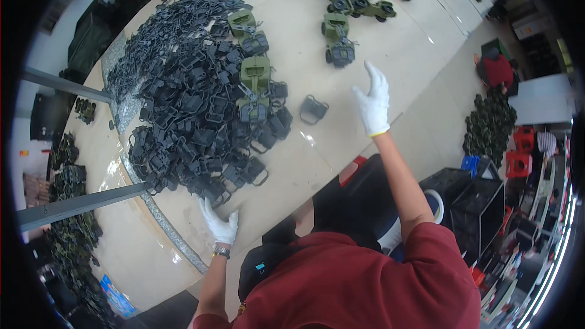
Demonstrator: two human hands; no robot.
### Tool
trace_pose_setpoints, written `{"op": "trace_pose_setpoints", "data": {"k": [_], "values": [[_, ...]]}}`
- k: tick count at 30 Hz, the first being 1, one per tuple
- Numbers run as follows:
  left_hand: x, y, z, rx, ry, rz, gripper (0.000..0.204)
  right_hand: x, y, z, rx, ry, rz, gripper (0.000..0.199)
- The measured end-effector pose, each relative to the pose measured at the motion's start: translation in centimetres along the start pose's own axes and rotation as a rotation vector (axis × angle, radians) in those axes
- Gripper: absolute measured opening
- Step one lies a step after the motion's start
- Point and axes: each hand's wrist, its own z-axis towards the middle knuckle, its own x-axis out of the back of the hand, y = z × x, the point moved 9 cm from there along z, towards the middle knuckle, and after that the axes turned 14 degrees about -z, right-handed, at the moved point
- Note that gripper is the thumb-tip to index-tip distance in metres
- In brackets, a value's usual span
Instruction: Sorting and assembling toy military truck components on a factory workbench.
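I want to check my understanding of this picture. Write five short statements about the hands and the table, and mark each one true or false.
1. The left hand and the right hand both wear white gloves. True.
2. The right hand grips a green toy vehicle. False: it is open, with nothing visible in it.
3. One loose dark part lies on the table, apart from the dark pile. True.
4. The left hand is beyond the pile's far end. False: it is at the near edge.
5. A metallic band is on the left wrist. True.
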Motion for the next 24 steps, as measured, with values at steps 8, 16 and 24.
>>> {"op": "trace_pose_setpoints", "data": {"k": [8,16,24], "values": [[0.7,-0.5,-3.3,0.201,0.292,-0.092,0.087,-10.7,2.0,18.4,0.823,-0.076,-0.322,0.072],[-2.3,5.4,-1.8,0.126,0.529,-0.003,0.072,-21.1,1.2,19.0,1.49,-0.535,-0.569,0.083],[-6.8,13.5,2.7,-0.404,0.537,-0.052,0.064,-20.8,2.1,17.8,1.534,-0.661,-0.574,0.11]]}}
